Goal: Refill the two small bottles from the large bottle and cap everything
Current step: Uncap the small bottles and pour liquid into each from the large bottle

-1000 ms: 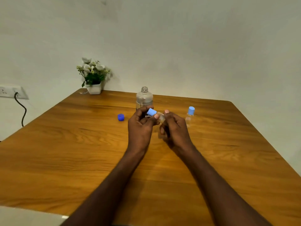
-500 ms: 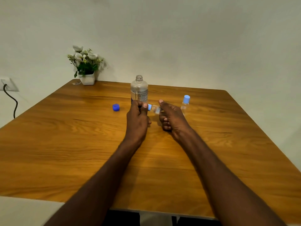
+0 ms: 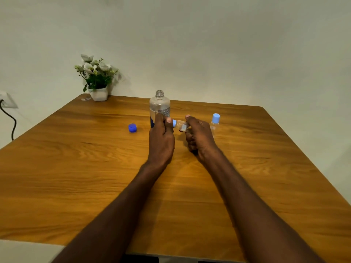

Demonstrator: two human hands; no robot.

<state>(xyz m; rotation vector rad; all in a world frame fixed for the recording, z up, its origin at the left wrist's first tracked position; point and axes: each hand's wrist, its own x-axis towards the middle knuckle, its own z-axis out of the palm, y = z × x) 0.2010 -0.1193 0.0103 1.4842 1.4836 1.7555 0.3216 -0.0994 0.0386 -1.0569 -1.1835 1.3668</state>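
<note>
A small clear bottle lies sideways in the air between my hands. My right hand grips its body. My left hand pinches its light blue cap at the neck end. The large clear bottle stands uncapped just behind my left hand, with its dark blue cap lying on the wooden table to its left. A second small bottle with a light blue cap stands upright to the right of my right hand.
A white pot of flowers stands at the table's far left corner. A wall socket with a black cable is at the left edge. The wall runs close behind the table.
Both hands with the small bottle have moved away from me toward the large bottle. The bottle has tipped sideways, and my left fingers have closed around its cap.
</note>
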